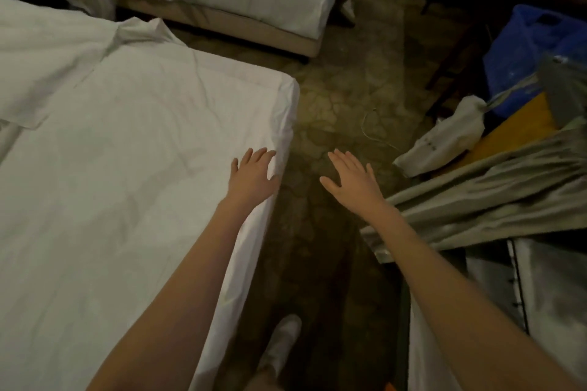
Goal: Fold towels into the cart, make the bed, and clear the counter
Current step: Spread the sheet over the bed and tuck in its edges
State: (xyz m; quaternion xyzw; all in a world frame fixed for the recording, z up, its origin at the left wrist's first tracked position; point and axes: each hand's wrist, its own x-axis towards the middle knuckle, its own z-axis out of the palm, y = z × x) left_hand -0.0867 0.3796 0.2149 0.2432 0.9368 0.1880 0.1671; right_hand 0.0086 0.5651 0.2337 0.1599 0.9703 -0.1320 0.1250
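While left hand (254,174) lies flat, fingers spread, on the bed (127,168) sheet at its near edge, right hand (352,181) hovers splayed and empty over carpet (330,98), grey cloth-draped cart (495,200) just right of it.

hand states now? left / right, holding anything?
Left hand: open, fingers spread flat at the edge of the white sheet, holding nothing.
Right hand: open, fingers straight, over the floor, holding nothing.
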